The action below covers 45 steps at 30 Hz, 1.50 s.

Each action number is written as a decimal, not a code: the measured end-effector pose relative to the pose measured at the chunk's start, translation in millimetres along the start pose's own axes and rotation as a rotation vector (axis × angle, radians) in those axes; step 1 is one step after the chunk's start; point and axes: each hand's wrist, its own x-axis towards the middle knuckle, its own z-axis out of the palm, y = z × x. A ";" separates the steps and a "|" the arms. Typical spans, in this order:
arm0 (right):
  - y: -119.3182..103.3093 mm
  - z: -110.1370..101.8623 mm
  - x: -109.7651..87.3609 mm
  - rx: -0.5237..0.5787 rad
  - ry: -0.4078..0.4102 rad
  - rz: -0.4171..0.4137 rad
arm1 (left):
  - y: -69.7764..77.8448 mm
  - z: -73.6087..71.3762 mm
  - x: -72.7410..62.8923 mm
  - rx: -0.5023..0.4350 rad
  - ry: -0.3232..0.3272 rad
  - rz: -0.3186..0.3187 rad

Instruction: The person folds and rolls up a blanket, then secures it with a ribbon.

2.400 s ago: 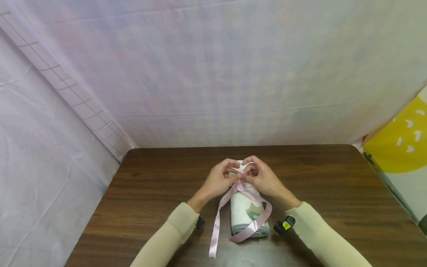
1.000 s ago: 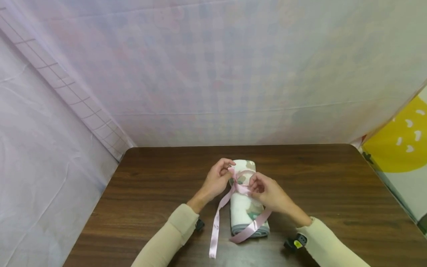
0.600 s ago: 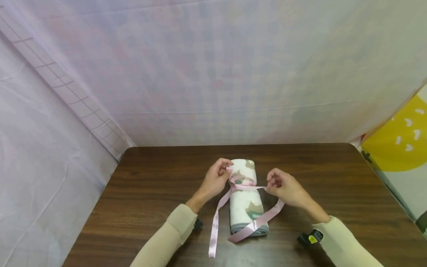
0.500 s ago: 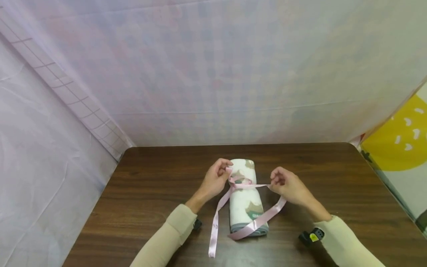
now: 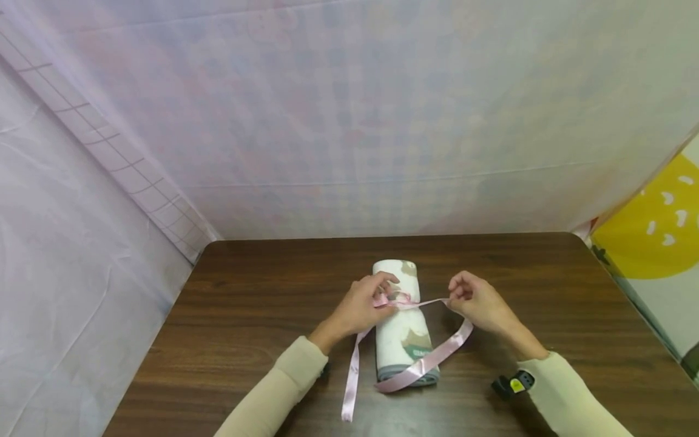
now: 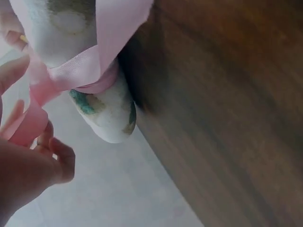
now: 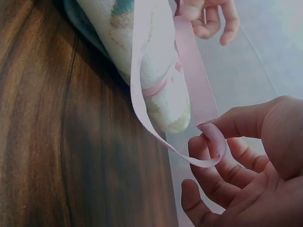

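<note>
A rolled white towel point(image 5: 398, 340) with a grey edge and tan and green patches lies lengthwise on the table. Round its middle runs a pink satin ribbon point(image 5: 404, 303), crossed on top. My left hand point(image 5: 360, 306) is over the crossing, its fingers and thumb holding the ribbon there. Out to the right, my right hand point(image 5: 480, 306) pinches one length between thumb and fingers, as the right wrist view shows, and this length is stretched from the towel. From it a tail point(image 5: 426, 367) loops back across the towel's near end. Another tail point(image 5: 351, 382) hangs down left of the towel.
The brown wooden table point(image 5: 246, 291) reaches to a pale checked curtain point(image 5: 349, 152) at the back. White sheeting point(image 5: 54, 273) hangs on the left, and a yellow-patterned cloth point(image 5: 650, 237) at the right.
My right hand has moved from the knot out to the right, drawing a ribbon length with it. My left hand has just shifted nearer and rightward over the crossing. The towel stays put.
</note>
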 end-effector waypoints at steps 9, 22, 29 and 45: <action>0.8 -6.2 0.0 -0.030 0.001 0.046 | -0.8 2.8 -2.0 0.308 0.013 0.146; -1.4 -6.5 1.1 -0.101 -0.177 -0.074 | -0.2 10.0 -2.3 0.306 0.090 0.159; -13.7 19.9 13.8 -0.113 -0.038 -0.228 | -0.6 10.3 -2.6 0.315 0.136 0.150; -27.4 68.3 34.3 -0.053 0.000 -0.278 | -5.1 18.5 -1.0 0.337 0.287 0.196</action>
